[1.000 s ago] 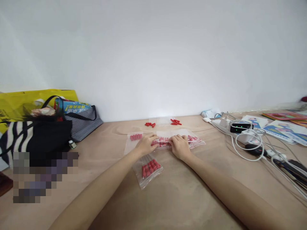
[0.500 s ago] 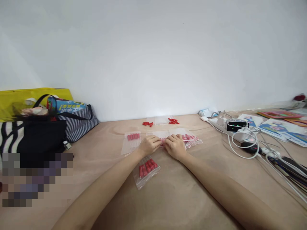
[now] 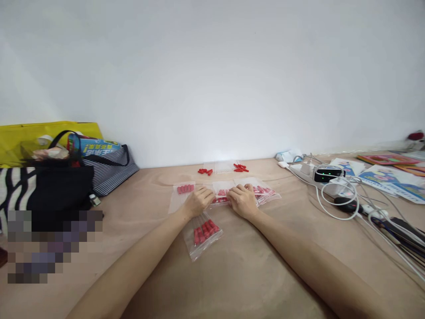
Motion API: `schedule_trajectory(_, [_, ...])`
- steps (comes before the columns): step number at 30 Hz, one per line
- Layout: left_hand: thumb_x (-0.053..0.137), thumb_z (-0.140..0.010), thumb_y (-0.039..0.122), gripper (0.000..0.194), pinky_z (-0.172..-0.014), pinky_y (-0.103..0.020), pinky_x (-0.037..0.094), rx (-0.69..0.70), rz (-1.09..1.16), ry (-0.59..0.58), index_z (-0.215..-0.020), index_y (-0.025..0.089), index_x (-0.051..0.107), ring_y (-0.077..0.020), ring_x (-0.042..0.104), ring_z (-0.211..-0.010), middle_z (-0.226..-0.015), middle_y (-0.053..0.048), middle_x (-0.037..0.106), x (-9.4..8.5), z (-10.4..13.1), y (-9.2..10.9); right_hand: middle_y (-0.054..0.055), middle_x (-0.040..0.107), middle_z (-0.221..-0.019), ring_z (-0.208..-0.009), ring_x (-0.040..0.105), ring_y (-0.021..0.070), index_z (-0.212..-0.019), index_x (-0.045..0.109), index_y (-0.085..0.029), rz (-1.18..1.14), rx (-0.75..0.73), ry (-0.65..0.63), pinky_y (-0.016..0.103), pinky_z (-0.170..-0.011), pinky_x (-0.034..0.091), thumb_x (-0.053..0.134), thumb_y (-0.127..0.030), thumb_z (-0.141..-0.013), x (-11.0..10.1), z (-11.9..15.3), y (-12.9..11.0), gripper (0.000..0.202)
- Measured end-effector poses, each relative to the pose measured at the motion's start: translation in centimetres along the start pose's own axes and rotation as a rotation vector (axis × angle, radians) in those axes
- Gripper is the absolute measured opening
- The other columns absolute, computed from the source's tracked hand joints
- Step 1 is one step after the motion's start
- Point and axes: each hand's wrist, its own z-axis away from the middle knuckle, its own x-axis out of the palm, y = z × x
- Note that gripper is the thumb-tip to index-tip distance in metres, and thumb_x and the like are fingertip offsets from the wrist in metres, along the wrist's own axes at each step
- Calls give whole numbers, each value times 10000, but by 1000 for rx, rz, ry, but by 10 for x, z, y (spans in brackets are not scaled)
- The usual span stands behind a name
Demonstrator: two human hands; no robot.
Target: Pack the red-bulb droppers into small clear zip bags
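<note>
My left hand [image 3: 200, 201] is closed at the left end of a clear zip bag [image 3: 221, 199] holding red-ended pieces. Curled fingers of my right hand [image 3: 242, 201] close on the same bag's right part; its fingertips are partly hidden. Under and in front of my left wrist lies another zip bag with red-ended sticks [image 3: 206, 231], red ends toward me. A third bag with red ends [image 3: 186, 189] lies flat beyond my left hand. More filled bags [image 3: 264, 191] overlap just right of my right hand.
Loose red pieces [image 3: 205, 171] and another red group [image 3: 241, 168] lie near the wall beside thin clear sticks [image 3: 223, 167]. Bags [image 3: 111, 175] crowd the left. A power strip [image 3: 307, 172], white cables [image 3: 332, 217] and printed sheets [image 3: 378, 177] occupy the right.
My left hand has slid left and a little toward me, away from my right hand, uncovering the bag's red pieces between them. My right hand has stayed nearly in place.
</note>
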Motion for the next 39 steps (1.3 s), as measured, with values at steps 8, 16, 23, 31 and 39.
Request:
schedule_trajectory(8, [421, -848, 282, 223, -723, -288, 469, -461, 306, -151, -814, 163, 606, -153, 587, -769, -836, -53, 635, -50, 36, 16, 45, 605, -898, -821, 461, 173, -910, 610, -215, -173, 42, -30, 336, -737, 226, 514, -353, -789, -21, 10, -6, 207])
schedule_trajectory(16, [515, -722, 539, 694, -912, -476, 367, -474, 482, -548, -1301, 217, 307, -319, 319, -1210, -1347, -131, 318, -90, 52, 66, 18, 595, -767, -756, 468, 164, -939, 594, -225, -477, -253, -243, 327, -728, 280, 554, -522, -697, -52, 27, -35, 386])
schedule_trajectory(23, [448, -780, 524, 716, -989, -486, 245, -385, 523, -665, -1352, 239, 126, -303, 184, -1270, -1394, -119, 199, -91, 46, 63, 8, 569, -692, -713, 484, 135, -816, 576, -205, -468, -234, -254, 285, -690, 311, 475, -308, -818, -47, 27, -40, 145])
schedule_trajectory(31, [481, -795, 366, 669, -953, -402, 366, -468, 451, -481, -1352, 187, 155, -272, 299, -1231, -1373, -131, 262, -88, 54, 74, 42, 559, -835, -760, 534, 112, -823, 418, -202, -798, -158, -270, 221, -657, 428, 314, -145, -852, -45, 24, -61, 123])
schedule_trajectory(39, [390, -779, 92, 410, -891, -371, 433, -235, 238, -29, -1174, 188, 444, -201, 506, -1031, -1064, -84, 572, -76, 47, 61, 118, 499, -1170, -1112, 441, 122, -901, 393, -199, -782, -252, -218, 295, -862, 413, 293, -15, -776, -43, 28, -44, 244])
